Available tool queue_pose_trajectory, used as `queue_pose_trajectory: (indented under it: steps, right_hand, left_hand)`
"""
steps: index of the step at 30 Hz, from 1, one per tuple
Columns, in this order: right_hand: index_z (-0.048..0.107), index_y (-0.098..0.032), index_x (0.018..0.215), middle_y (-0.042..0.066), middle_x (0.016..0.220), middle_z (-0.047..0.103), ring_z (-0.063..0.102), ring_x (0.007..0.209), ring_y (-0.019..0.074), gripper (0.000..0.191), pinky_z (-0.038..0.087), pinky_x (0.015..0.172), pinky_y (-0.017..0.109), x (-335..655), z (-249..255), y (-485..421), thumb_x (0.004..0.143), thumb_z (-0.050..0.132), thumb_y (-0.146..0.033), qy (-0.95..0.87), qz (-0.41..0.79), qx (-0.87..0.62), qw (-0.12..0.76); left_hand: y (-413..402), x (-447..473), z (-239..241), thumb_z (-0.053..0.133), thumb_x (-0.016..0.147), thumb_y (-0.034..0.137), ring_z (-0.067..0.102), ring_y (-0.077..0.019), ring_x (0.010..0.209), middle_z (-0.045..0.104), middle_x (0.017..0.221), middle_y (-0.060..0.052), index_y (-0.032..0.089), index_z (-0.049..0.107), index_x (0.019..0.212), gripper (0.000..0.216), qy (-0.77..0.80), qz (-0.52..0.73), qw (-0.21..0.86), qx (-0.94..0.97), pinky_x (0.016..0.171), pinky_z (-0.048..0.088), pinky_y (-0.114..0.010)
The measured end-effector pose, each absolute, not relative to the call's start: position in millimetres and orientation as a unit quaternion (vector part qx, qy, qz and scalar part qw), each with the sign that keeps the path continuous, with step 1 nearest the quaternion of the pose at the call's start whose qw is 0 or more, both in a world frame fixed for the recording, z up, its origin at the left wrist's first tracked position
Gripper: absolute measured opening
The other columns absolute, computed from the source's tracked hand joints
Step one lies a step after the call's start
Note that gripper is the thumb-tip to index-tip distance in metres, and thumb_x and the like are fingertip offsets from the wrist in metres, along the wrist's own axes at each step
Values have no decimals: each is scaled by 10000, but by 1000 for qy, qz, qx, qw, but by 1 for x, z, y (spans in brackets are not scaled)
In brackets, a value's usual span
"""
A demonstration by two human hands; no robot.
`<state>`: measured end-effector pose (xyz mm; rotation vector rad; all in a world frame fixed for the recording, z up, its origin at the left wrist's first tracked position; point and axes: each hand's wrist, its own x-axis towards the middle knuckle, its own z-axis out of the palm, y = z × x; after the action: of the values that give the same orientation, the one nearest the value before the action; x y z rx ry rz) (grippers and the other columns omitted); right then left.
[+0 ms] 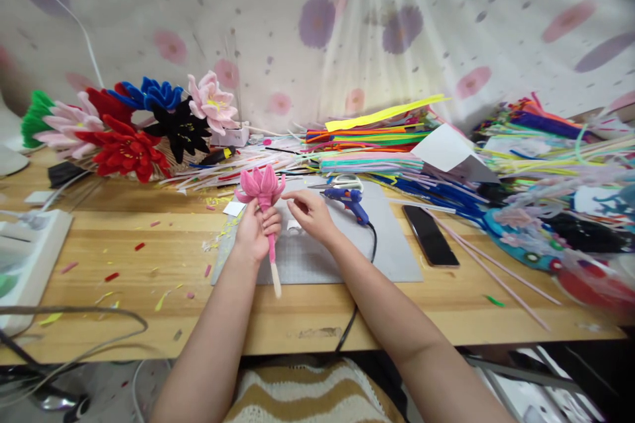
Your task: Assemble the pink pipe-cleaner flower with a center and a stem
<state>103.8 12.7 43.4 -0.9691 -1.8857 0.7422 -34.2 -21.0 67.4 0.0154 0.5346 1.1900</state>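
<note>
A pink pipe-cleaner flower stands upright in my left hand, whose fingers are wrapped around its stem just under the petals. Pink wrapping covers the stem down to a bare pale stick end. My right hand is just right of the blossom, index finger reaching toward its base and the other fingers curled in. Whether anything thin sits between its fingertips is too small to tell. Beyond that hand, a blue glue gun lies on the grey cutting mat, close to white-handled scissors.
Finished fuzzy flowers crowd the back left. Bundles of coloured pipe cleaners line the back. A phone lies right of the mat, near loose pink stems. The glue gun's black cord runs over the front edge. Small scraps litter the left.
</note>
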Motion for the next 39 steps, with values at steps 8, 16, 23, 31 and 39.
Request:
queue_pose_trajectory:
  steps: [8, 16, 23, 31, 39]
  right_hand:
    - [364, -225, 1042, -28, 818, 515, 546, 712, 100, 591, 469, 679, 260, 86, 35, 21, 584, 704, -380, -481, 561, -414, 532]
    - [349, -256, 1099, 22, 1056, 525, 581, 841, 115, 626, 507, 751, 296, 75, 47, 22, 579, 695, -299, -446, 625, -380, 516]
    - [346, -244, 1067, -34, 901, 524, 547, 736, 83, 619, 501, 744, 292, 74, 40, 31, 566, 707, -286, -443, 610, -369, 544]
    - [377, -207, 1065, -9, 886, 548, 534, 731, 100, 543, 457, 744, 287, 76, 55, 35, 615, 677, -262, -585, 473, -420, 508]
    - [366, -215, 1055, 3, 915, 557, 536, 755, 107, 492, 462, 715, 279, 78, 61, 32, 637, 624, -236, -641, 427, -410, 488]
  left_hand:
    - [-26, -28, 73, 235, 923, 359, 231, -10, 337, 290, 537, 58, 137, 452, 720, 371, 251, 514, 818, 60, 270, 121, -69]
    - [-24, -27, 74, 276, 910, 349, 181, -2, 325, 292, 547, 62, 136, 463, 714, 344, 250, 521, 812, 82, 260, 100, -79]
    - [-22, -18, 73, 306, 882, 275, 453, -74, 425, 452, 558, 1, 130, 505, 737, 286, 405, 585, 695, 101, 337, 345, -137]
    - [-21, -22, 65, 421, 838, 235, 564, -128, 470, 594, 608, -67, 90, 597, 767, 239, 473, 587, 624, 204, 447, 508, -251]
    - [-22, -25, 64, 425, 841, 308, 505, -76, 435, 582, 607, -32, 106, 592, 765, 272, 488, 568, 622, 228, 411, 486, -193]
